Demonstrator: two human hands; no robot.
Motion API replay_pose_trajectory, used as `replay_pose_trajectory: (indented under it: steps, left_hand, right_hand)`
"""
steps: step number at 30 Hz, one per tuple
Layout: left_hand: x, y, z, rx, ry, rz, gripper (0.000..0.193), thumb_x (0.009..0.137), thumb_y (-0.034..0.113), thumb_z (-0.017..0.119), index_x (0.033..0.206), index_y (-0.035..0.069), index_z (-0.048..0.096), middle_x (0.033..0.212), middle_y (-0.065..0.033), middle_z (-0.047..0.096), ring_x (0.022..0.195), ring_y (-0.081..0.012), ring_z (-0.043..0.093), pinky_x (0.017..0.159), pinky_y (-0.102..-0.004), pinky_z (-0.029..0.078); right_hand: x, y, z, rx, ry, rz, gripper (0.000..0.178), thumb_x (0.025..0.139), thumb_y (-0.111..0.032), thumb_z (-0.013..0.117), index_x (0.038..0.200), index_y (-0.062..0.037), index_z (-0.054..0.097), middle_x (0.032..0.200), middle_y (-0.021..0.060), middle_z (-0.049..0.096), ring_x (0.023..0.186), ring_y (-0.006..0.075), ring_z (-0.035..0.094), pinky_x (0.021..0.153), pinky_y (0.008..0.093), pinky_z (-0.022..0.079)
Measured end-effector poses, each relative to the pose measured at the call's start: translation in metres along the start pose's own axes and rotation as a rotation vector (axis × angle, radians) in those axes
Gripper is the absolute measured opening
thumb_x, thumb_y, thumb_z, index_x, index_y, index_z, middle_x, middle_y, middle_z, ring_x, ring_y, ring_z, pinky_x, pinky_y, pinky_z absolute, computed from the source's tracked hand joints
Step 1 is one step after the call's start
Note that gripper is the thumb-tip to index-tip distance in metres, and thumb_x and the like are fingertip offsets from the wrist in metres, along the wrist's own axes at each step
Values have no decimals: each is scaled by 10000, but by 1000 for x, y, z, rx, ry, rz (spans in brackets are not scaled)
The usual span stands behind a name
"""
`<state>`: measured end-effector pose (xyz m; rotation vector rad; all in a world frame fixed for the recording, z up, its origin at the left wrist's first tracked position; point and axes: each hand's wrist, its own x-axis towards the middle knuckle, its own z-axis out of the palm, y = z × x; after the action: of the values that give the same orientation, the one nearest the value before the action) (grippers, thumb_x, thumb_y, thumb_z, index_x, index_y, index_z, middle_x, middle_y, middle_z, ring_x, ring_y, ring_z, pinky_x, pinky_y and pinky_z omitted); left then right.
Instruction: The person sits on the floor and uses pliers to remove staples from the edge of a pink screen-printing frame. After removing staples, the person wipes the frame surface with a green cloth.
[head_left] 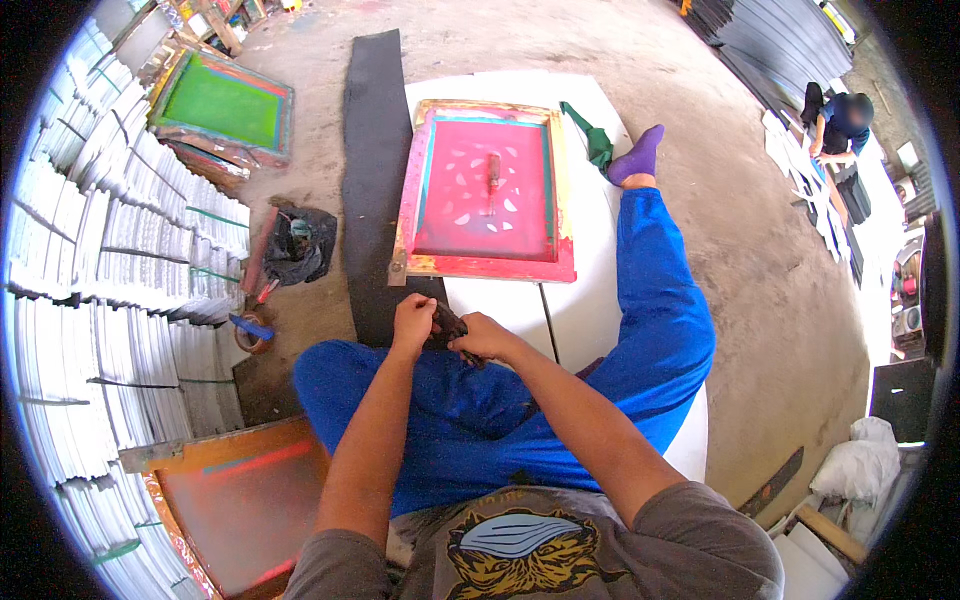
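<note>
Both hands meet over my lap. My left hand (413, 322) is closed on one end of a dark brown, crumpled rag-like piece (448, 324), and my right hand (484, 338) grips its other end. Their fingers partly hide it. Just beyond them, a wooden-framed printing screen (566, 235) with pink mesh lies on a white board (500, 297). Pale leaf-like shapes show in the mesh. On it rests a narrow reddish-brown tool (493, 174). Neither hand touches the screen.
Left of the screen runs a black strip (372, 150). A green cloth (592, 137) lies by my foot. White stacks (140, 240), a green screen (222, 103), a tape roll (253, 332), a black bag (303, 245) and an orange-framed screen (235, 500) stand left. A person (838, 125) works far right.
</note>
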<state>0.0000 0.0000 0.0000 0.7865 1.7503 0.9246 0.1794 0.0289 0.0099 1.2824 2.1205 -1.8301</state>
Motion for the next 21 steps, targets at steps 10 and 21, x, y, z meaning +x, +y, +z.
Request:
replay_pose_trajectory:
  steps: [10, 21]
  left_hand:
    - [-1, -13, -20, -30, 219, -132, 132, 898, 110, 620, 888, -20, 639, 711, -113, 630, 508, -214, 602, 431, -363, 424]
    - [8, -29, -23, 13, 311, -129, 172, 892, 124, 642, 901, -44, 675, 745, -153, 668, 546, -241, 630, 502, -386, 464]
  right_hand:
    - [22, -24, 26, 404, -154, 182, 322, 995, -335, 582, 966, -19, 642, 783, 96, 684, 608, 177, 631, 532, 352, 495]
    - [20, -39, 21, 348, -183, 245, 322, 958, -327, 651, 975, -6, 641, 733, 112, 640, 577, 206, 583, 572, 381, 525]
